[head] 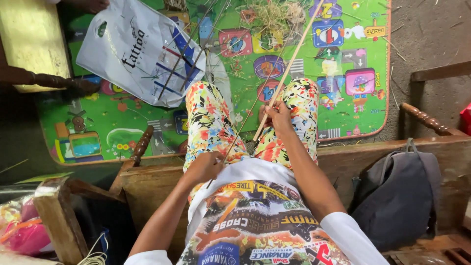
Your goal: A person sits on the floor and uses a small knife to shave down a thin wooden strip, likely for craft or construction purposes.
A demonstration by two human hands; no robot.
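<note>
- Head view, counts: two hands of the seated person are seen, and one long pale bamboo strip (pixel 287 66) is counted, running from the lap far up across the mat. One thinner stick (pixel 245 118) is seen slanting from the left hand toward the far side, and several more thin sticks (pixel 184 54) lie across the plastic bag; their exact number cannot be told.
- One white plastic bag (pixel 137 49), one dark grey backpack (pixel 397 196), one colourful play mat (pixel 353 29) and one heap of dry fibres (pixel 274 14) at the far edge are counted.
- Containers: the white plastic bag lies flat on the mat, far left; its contents cannot be seen. The backpack rests on the wooden bench (pixel 373 152) to the right of the person, closed as far as can be told. A pink bag (pixel 24 235) is seen at the near left, contents unclear.
- Fingers: the right hand (pixel 277 115) is closed around the near end of the bamboo strip, above the right knee, with fingers curled on it.
- The left hand (pixel 206 167) is clenched over the left thigh, gripping what appears to be a small tool or the near end of the thinner stick; which one cannot be told.
- The bamboo strip is held between the knees, tilted away to the far right.
</note>
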